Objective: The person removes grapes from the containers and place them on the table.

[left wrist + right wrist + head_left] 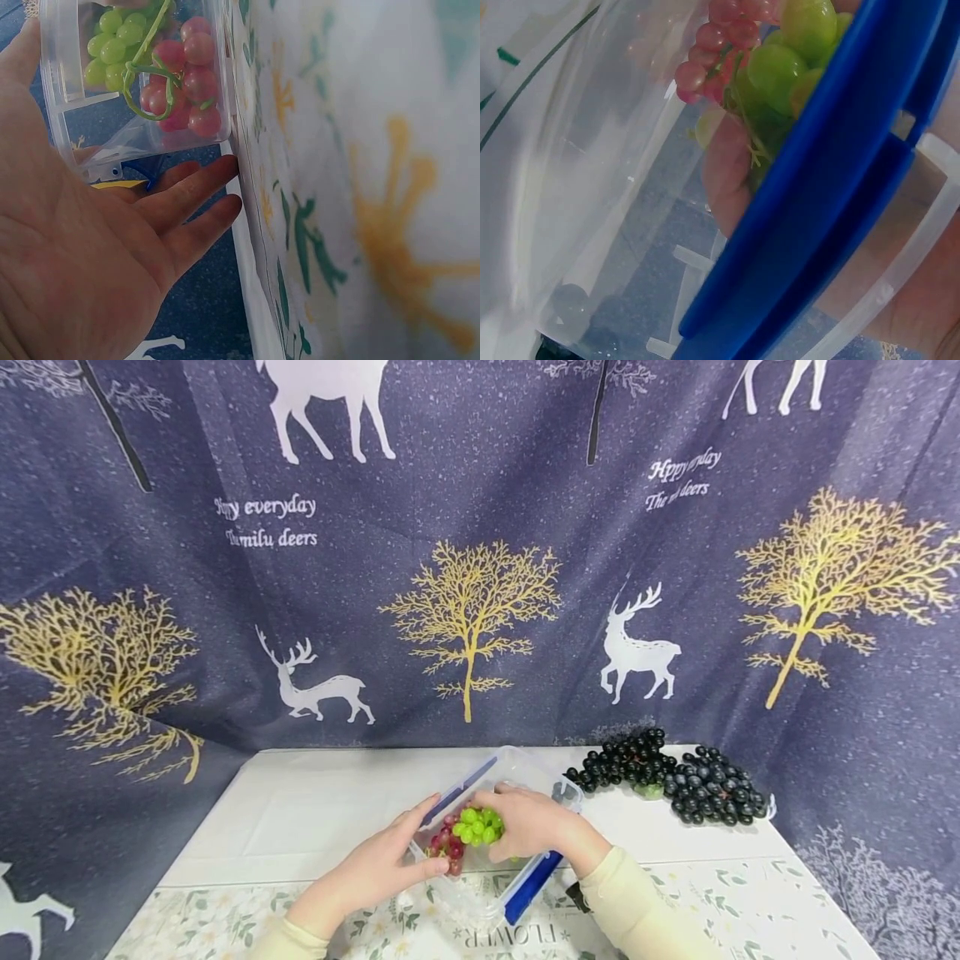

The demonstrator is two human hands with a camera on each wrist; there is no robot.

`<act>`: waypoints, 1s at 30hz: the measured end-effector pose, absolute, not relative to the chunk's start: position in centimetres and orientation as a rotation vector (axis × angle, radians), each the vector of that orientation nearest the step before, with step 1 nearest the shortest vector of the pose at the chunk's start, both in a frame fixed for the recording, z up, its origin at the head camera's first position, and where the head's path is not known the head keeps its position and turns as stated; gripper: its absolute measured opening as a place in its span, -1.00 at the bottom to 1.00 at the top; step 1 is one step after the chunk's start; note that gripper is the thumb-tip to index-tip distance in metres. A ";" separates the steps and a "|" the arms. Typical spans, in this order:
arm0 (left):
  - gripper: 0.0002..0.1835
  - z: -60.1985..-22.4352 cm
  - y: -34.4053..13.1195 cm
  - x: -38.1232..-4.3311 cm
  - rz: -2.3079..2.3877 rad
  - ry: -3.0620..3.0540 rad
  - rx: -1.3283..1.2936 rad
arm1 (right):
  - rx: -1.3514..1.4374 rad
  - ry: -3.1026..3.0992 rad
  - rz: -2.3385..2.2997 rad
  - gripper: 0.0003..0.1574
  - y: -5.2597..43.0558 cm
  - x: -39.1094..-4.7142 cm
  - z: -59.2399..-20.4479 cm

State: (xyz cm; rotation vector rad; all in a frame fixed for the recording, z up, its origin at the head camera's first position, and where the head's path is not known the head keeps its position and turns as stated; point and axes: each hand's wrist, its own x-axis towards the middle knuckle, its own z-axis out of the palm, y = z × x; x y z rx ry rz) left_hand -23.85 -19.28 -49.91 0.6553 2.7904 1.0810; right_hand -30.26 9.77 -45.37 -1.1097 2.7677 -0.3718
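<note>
Before a navy cloth (330, 593) printed with white deer and gold trees, a white desk (322, 802), partly floral-covered, carries a clear rectangular plastic box (487, 910) with blue latches. Two bunches of round black grapes (716, 787) lie behind, toward the right. The left hand (378, 868) spreads its fingers beside the box; the right hand (528, 822) reaches inside. There, a bunch of round red grapes (454, 849) sits beside bright-green plump grapes (477, 827), pinched by the right fingers. A light grip and a steadied wall should prevent snagging.
</note>
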 end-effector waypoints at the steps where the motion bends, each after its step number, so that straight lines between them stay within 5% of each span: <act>1: 0.02 -49.9 -19.3 -23.8 1.077 2.793 0.655 | -1.115 2.773 -0.377 -0.11 9.8 -30.3 -45.4; 30: 0.03 -50.1 -19.3 -24.0 1.054 2.805 0.652 | -1.227 2.886 -0.421 -0.16 10.2 -29.5 -43.6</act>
